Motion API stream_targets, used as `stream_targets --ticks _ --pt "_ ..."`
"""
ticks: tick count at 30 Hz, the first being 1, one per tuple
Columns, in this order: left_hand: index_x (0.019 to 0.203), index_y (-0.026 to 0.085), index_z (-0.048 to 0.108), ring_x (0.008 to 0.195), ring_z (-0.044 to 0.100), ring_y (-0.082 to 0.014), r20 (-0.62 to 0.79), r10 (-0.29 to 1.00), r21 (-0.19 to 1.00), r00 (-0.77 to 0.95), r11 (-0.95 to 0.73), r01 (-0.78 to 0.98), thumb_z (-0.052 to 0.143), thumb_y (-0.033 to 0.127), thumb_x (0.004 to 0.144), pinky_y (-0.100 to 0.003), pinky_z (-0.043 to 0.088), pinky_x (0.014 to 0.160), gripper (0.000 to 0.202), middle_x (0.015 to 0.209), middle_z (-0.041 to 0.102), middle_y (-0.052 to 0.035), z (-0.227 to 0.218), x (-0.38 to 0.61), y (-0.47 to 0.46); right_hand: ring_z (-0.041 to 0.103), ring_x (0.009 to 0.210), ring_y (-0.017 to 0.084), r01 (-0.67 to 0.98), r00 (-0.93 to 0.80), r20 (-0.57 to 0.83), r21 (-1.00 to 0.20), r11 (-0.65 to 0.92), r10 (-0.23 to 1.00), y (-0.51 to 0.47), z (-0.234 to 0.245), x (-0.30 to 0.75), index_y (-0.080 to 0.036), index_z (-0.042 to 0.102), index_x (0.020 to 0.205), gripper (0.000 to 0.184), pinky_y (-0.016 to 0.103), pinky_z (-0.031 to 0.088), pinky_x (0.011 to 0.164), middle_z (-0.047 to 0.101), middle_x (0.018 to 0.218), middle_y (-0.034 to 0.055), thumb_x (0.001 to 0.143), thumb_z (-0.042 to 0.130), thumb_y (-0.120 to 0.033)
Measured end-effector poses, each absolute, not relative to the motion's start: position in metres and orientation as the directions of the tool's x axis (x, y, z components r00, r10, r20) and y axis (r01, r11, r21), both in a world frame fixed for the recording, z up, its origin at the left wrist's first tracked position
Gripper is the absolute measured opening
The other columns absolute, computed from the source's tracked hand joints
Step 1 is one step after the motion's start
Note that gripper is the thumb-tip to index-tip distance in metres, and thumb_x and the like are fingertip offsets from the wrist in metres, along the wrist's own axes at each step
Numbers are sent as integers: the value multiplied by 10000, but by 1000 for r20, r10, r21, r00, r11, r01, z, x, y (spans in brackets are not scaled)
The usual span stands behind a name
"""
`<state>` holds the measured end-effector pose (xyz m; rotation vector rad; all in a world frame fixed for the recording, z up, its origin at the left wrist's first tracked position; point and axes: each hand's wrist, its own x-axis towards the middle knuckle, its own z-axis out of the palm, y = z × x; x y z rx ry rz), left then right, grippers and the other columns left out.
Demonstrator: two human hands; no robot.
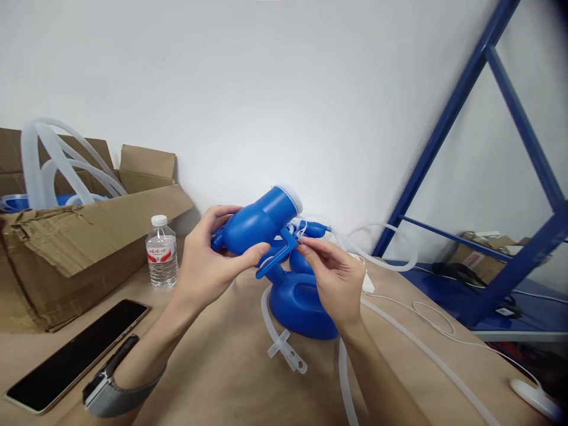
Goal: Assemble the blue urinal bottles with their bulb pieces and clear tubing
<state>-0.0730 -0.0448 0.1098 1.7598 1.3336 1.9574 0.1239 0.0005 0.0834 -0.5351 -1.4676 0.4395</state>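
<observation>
Background: a white wall [284, 89] is seen far off, and a tan-covered tabletop [231, 367] is spread below it.

Held thing: a blue plastic bottle [257, 222] is tilted at centre, with a white cap [288, 197] turned far right and a flat blue bracket [277, 257] projecting near its cap end.

Left hand [217, 260]: the bottle is wrapped in a wide grip, and a grey wristband [119, 396] is worn on the wrist.

Right hand [335, 278]: a thin clear tube [302, 234] is pinched narrowly by the fingertips [304, 248], just beside the bracket.

Below the hands: a blue plastic canister [297, 310] is stood on the table, and clear silicone tubing [284, 349] is looped around it.

Left: a cardboard box [57, 254] holding corrugated hose [38, 160] is placed far left, with a water bottle [161, 254] beside it and a smartphone [75, 355] lying near.

Right: a blue steel rack [448, 136] is set far off, and a white cable [435, 319] is laid across the table.
</observation>
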Motion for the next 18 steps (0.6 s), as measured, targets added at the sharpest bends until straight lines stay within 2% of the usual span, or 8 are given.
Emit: stream_targets --ticks 4,8,14,18 --pt "1168 241 648 949 729 -251 732 621 673 -280 -594 441 888 467 678 -267 593 622 591 1125 743 -67 108 -70 -46 788 843 195 -49 118 779 -615 787 616 -2 85 120 -269 833 925 116 304 663 785 822 901 4 856 773 -197" --pt "1148 235 642 962 741 -258 775 564 623 -284 -608 493 892 466 675 -272 609 623 583 1143 742 -65 106 -66 -48 788 864 214 -24 149 755 -642 766 638 -1 79 116 -264 838 959 110 332 666 784 825 938 22 871 771 -257" --pt "1197 231 621 1044 743 -275 877 412 468 -245 -626 623 893 433 701 -343 660 781 600 1190 731 -72 96 -56 -48 782 978 238 -35 191 750 -639 768 633 -3 77 113 -257 827 1016 146 385 661 887 820 1049 41 920 723 -292" --pt "1261 232 597 1101 733 -285 928 298 369 -225 -636 678 894 404 732 -365 669 836 630 1222 721 -75 91 -56 -46 764 1050 245 -86 106 761 -634 769 639 -10 80 111 -239 797 1096 221 385 650 932 796 1138 66 880 760 -271"
